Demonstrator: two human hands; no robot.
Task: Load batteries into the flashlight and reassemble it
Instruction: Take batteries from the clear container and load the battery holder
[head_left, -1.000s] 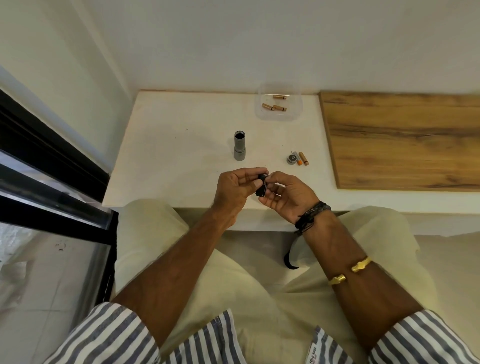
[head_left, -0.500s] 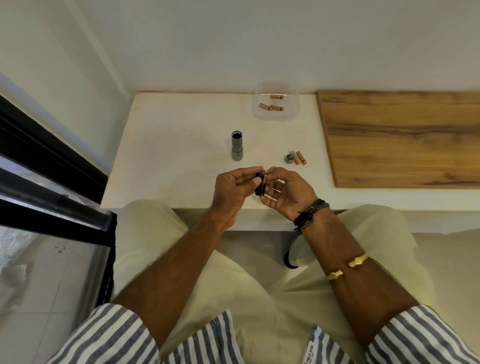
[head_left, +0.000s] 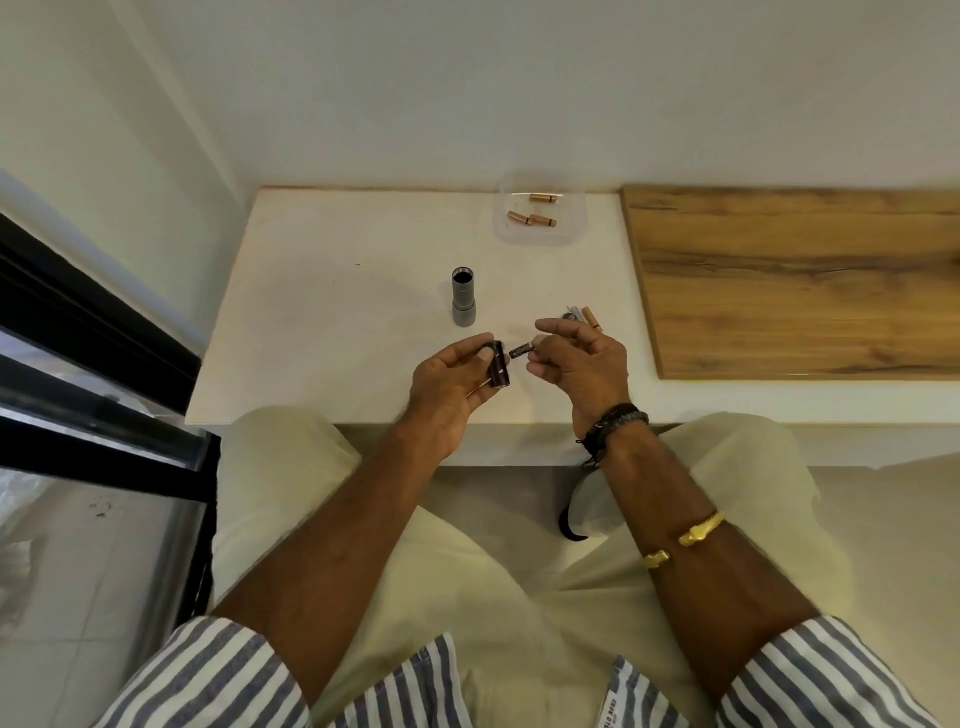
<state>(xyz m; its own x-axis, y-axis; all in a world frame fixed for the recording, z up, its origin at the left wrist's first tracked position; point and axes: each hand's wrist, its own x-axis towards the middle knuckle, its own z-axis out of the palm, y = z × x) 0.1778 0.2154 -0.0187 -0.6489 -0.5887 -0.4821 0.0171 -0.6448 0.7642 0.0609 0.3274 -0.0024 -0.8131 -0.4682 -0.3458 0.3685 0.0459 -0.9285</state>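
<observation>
My left hand grips a black cylindrical battery holder, held upright over the white tabletop's front part. My right hand pinches a battery by one end, its dark tip pointing left at the holder with a small gap between them. The grey flashlight body stands upright on the table behind my hands, open end up. A small grey tail cap and a copper-coloured battery lie just behind my right hand, partly hidden by its fingers.
A clear plastic tray at the table's back edge holds three copper batteries. A wooden board covers the right part of the white table. A black-framed glass panel stands to the left. My knees sit under the front edge.
My hands were joined around the holder; they have drawn apart. The left keeps the holder, the right now holds a battery a short way to its right.
</observation>
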